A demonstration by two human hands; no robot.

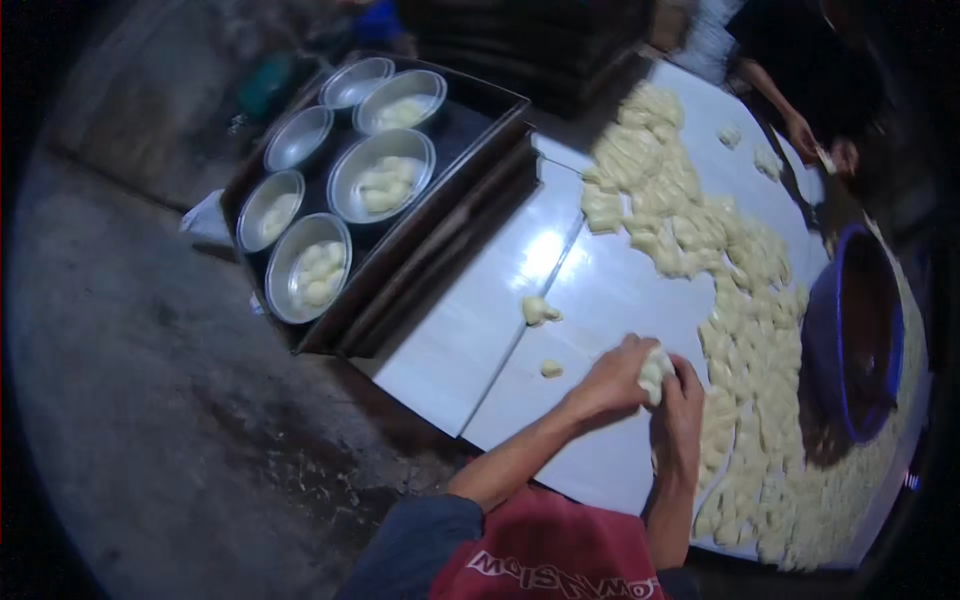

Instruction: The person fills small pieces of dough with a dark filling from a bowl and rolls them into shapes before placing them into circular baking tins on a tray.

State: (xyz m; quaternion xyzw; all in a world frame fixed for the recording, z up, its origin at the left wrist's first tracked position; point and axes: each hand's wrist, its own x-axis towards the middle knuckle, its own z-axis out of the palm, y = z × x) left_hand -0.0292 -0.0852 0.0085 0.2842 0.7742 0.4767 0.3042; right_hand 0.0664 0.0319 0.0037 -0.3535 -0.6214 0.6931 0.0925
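Observation:
Between my two hands, above the white tabletop, is a pale piece of dough (655,375). My left hand (618,378) curls around its left side, while my right hand (683,392) closes on it from the right. Just left of my hands, a small lump of dough (551,369) lies on the table, with a larger dough piece (540,311) a little farther off. A broad spread of many cut dough pieces (750,370) covers the table to the right of my hands.
At the left, a dark tray (465,115) on a stack holds several round metal tins, some containing dough balls, like the nearest tin (310,270). A purple basin (822,330) stands at the right. Across the table, another person's hands (825,150) hold a small piece.

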